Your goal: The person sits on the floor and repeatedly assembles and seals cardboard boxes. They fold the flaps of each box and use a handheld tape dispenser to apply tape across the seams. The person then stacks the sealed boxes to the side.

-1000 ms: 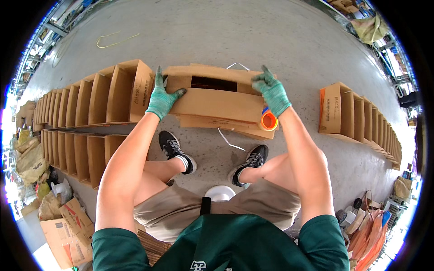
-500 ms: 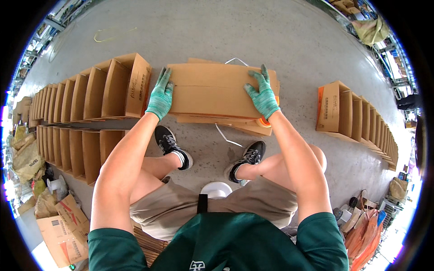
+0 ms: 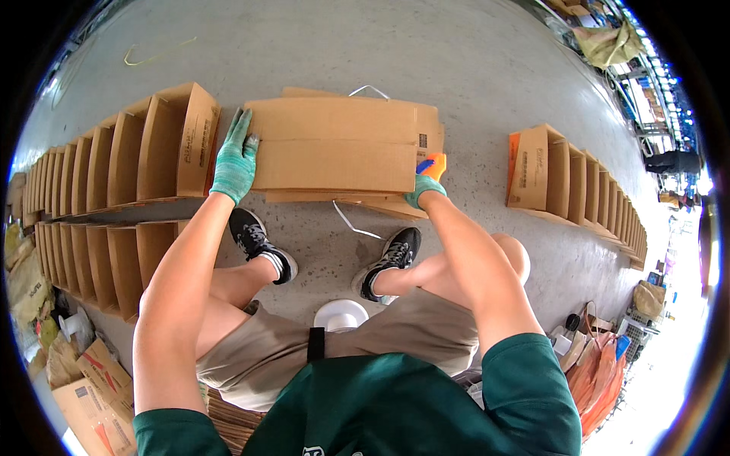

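Note:
A flattened cardboard box [image 3: 331,163] lies in front of my feet on a stack of other flat cardboard [image 3: 395,207]. My left hand [image 3: 236,161], in a green knit glove, rests along its left edge with the fingers stretched out. At the box's right edge my gloved right hand [image 3: 426,187] is closed on an orange and blue tape dispenser [image 3: 436,164]. Most of the dispenser's lower part is hidden by the hand.
Open cardboard boxes stand in rows at the left [image 3: 163,140] and right [image 3: 547,171]. White strapping [image 3: 353,222] pokes out from the stack near my shoes [image 3: 389,258]. Folded cartons [image 3: 99,395] and an orange bag [image 3: 597,380] lie at the lower sides. Shelving [image 3: 642,83] lines the far right.
My right hand has left the top of the cardboard and closed on the tape dispenser at its right edge. My left hand stays at the left edge. The whole view has shifted slightly.

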`<state>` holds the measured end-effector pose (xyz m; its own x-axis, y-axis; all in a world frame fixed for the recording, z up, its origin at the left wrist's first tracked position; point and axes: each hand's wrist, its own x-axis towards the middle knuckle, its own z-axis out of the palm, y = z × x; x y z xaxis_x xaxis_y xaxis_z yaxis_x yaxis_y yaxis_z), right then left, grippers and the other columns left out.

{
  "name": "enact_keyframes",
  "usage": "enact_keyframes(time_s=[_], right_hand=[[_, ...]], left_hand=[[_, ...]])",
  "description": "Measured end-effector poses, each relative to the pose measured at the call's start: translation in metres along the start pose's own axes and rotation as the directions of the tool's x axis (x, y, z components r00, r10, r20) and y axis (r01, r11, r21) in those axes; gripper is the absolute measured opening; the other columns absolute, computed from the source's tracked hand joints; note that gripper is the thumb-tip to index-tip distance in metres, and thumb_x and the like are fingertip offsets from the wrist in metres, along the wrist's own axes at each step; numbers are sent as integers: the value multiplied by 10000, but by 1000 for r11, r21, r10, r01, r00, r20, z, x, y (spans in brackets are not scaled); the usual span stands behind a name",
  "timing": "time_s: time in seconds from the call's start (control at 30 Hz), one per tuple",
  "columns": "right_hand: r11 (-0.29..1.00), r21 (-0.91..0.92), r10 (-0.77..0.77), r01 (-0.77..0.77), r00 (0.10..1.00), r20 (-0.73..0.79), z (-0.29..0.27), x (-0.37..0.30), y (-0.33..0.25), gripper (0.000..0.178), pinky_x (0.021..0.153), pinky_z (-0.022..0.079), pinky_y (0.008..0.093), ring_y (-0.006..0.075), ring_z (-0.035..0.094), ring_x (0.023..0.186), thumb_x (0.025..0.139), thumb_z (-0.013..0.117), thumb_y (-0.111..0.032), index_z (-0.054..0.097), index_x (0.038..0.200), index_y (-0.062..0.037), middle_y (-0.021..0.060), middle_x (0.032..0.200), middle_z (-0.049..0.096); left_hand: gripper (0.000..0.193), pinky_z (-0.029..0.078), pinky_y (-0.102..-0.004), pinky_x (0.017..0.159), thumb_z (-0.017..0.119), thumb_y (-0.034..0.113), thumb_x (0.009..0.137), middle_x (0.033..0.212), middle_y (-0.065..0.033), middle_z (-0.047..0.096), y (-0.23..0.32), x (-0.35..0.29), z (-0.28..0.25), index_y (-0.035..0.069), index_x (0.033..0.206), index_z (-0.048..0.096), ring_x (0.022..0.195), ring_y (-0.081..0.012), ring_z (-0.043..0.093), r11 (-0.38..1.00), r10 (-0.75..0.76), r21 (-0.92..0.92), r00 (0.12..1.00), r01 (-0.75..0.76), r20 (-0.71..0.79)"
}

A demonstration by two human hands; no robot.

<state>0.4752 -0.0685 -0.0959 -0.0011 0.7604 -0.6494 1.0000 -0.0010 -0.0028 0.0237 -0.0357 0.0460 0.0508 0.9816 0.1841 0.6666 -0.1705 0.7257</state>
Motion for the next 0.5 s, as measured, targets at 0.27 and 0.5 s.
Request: enact_keyframes(time_s=[0.27, 0.5], right_hand=[[660, 716, 203, 225, 865, -459, -127, -21, -18, 250, 707, 557, 377, 261, 712, 768, 880, 620, -277, 745, 1059, -156, 110, 953, 743], [-103, 661, -81, 743, 656, -750, -245, -113, -70, 398, 762, 554, 285, 144, 652, 856, 876, 676, -158, 641, 1238, 4, 88, 1048, 700]], left_hand=[[501, 377, -367, 1136, 525, 105, 1001, 1588, -119, 323, -4, -8, -11, 151, 1487, 416, 1413, -317, 392, 999, -49, 7, 999, 49, -20], [512, 376, -363, 1133, 533, 99, 990, 1587, -120, 324, 1, -5, -6, 127, 1486, 410, 1402, -332, 399, 999, -37, -6, 999, 37, -6]])
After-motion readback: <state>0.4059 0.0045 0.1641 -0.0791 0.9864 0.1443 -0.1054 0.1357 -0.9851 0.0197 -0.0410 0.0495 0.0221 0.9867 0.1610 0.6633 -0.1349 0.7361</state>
